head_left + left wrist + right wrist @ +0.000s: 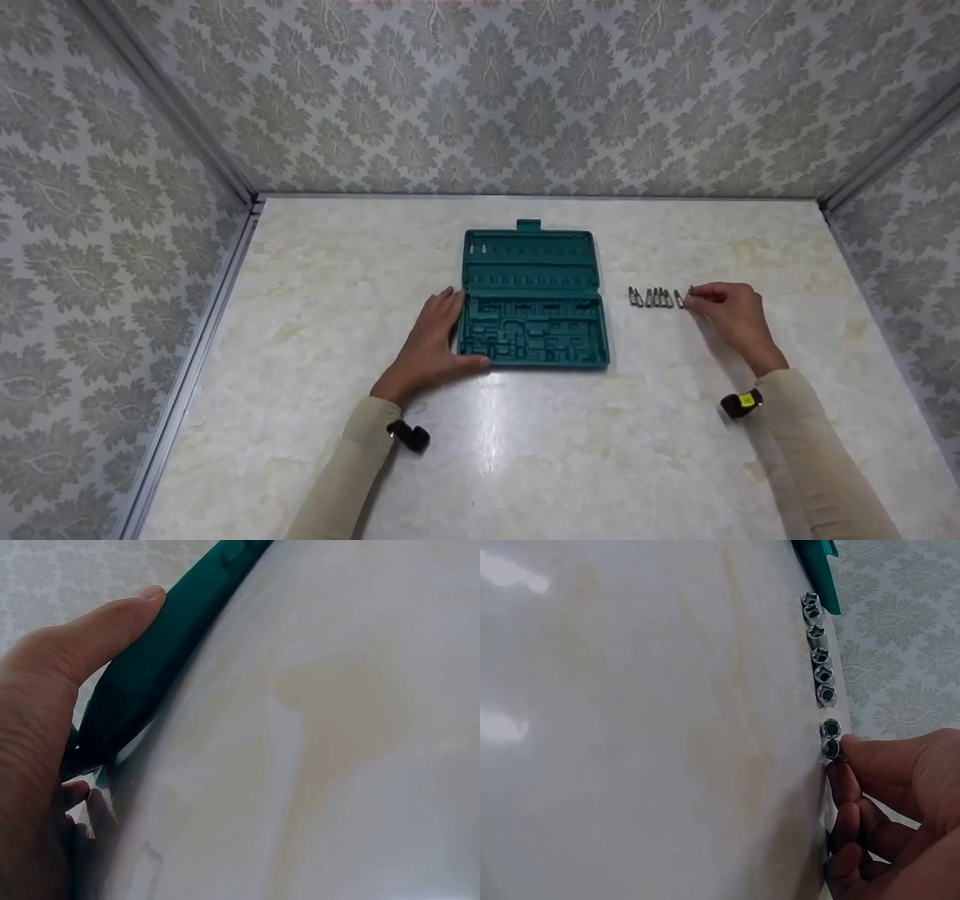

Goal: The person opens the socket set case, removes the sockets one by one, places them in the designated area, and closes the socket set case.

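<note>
- Left hand (pixel 431 337): spread wide, thumb straight, touching the near-left corner of the case.
- Green case (pixel 534 330): just right of this hand.
- Right hand (pixel 731 315): narrow pinch, thumb and finger holding a metal socket (pixel 831 749).
- Other sockets (pixel 820 655): seven, lined up just left of the pinch.
- Lid (pixel 529 256): laid back, beyond the left hand.
- Patterned wall (pixel 487 97): well beyond both hands.

Open green case (pixel 531 292), lying flat, small metal sockets (pixel 823 674) lined up beside it
</note>
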`<move>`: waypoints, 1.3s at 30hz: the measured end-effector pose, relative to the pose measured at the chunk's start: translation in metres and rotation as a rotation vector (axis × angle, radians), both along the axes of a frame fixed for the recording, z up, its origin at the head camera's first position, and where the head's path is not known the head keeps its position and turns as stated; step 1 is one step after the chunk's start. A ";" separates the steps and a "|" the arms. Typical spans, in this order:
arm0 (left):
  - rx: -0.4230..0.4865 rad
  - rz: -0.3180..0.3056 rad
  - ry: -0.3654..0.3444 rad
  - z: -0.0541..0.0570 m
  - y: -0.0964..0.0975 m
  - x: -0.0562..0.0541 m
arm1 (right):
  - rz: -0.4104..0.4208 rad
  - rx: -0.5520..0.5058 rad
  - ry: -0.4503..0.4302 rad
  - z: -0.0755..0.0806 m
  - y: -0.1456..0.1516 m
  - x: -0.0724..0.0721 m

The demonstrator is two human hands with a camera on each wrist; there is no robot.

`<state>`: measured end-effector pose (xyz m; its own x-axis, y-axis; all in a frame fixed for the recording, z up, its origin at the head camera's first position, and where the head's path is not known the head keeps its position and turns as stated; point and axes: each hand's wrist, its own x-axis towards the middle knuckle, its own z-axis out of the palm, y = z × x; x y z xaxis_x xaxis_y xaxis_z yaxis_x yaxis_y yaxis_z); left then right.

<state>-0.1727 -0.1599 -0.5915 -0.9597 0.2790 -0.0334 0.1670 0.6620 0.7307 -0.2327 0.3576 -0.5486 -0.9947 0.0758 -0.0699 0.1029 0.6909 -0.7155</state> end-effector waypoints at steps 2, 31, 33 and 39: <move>0.004 -0.001 -0.001 -0.001 0.000 0.000 | 0.005 0.000 0.005 0.000 0.000 0.000; -0.006 0.018 -0.011 0.001 0.000 0.001 | 0.006 -0.109 0.234 0.005 -0.033 -0.006; -0.006 0.017 -0.011 0.001 0.000 0.001 | 0.056 -0.136 0.275 0.006 -0.046 -0.010; -0.011 0.008 -0.004 0.001 0.000 0.000 | 0.184 -0.182 0.300 0.009 -0.088 -0.022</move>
